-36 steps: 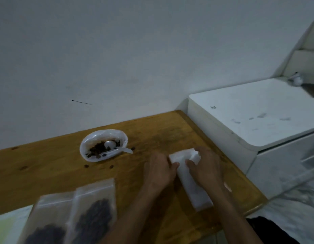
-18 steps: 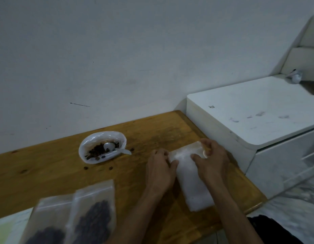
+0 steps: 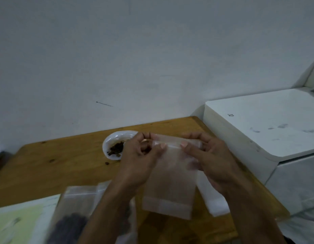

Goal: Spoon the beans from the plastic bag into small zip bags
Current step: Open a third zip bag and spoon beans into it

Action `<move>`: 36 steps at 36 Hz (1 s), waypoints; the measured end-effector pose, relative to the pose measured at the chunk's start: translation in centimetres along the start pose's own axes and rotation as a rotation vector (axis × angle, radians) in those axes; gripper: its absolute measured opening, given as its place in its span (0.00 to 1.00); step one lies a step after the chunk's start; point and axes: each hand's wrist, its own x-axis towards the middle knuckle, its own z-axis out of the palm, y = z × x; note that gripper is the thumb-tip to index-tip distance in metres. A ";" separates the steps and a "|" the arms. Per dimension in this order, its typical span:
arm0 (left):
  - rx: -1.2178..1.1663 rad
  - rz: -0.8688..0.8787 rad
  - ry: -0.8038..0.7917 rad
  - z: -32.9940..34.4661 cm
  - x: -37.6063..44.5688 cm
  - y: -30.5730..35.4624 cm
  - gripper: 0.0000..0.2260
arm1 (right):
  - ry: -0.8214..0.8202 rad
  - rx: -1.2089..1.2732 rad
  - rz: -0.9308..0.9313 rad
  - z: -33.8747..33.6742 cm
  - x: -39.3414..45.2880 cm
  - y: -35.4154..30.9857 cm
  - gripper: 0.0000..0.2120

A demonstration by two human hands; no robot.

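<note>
Head view
Left hand (image 3: 138, 162): pinching the top left edge of an empty zip bag (image 3: 170, 182), thumb in front, fingers curling behind.
Right hand (image 3: 210, 159): pinching the top right edge of the same bag, thumb pressing the front.
Zip bag: hanging upright above the wooden table (image 3: 47, 164).
Plastic bag (image 3: 115, 138): sitting open on the table beyond the left hand, holding brown beans (image 3: 115, 148).
Filled bags (image 3: 73, 217): lying blurred at the near left.
Stack of empty bags (image 3: 214, 199): lying under the right wrist.
</note>
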 end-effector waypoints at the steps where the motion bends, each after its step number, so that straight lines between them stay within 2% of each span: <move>1: 0.012 0.005 0.007 -1.1 -0.1 0.2 0.05 | -0.032 -0.025 -0.015 1.1 0.0 0.1 0.05; 3: 0.073 0.023 0.075 -3.2 -0.4 0.4 0.06 | -0.063 -0.079 -0.060 3.3 0.0 0.5 0.03; 7: 0.527 0.231 0.461 -6.6 -1.4 0.3 0.09 | -0.032 -0.083 -0.096 7.9 -0.2 1.6 0.03; 9: 0.581 0.298 0.547 -7.9 -2.1 0.5 0.11 | -0.031 -0.069 -0.091 10.0 -0.4 2.0 0.03; 13: 0.427 0.163 0.441 -9.7 -2.7 0.8 0.17 | -0.149 -0.050 -0.139 13.7 -0.7 2.3 0.06; 17: 0.232 0.087 0.417 -11.3 -3.0 0.7 0.16 | -0.313 -0.013 -0.186 16.0 -0.9 2.7 0.06; 20: 0.159 0.085 0.402 -12.4 -3.3 0.8 0.14 | -0.357 0.063 -0.118 17.0 -0.9 2.7 0.10; 27: 0.201 0.106 0.351 -14.2 -3.4 0.7 0.12 | -0.412 0.154 0.045 18.2 0.0 3.2 0.15; 32: 0.268 0.119 0.296 -15.0 -3.2 0.4 0.10 | -0.460 0.299 0.172 18.5 0.6 3.3 0.14; 36: 0.349 0.153 0.257 -15.4 -3.1 0.2 0.11 | -0.498 0.311 0.240 18.2 1.0 3.1 0.15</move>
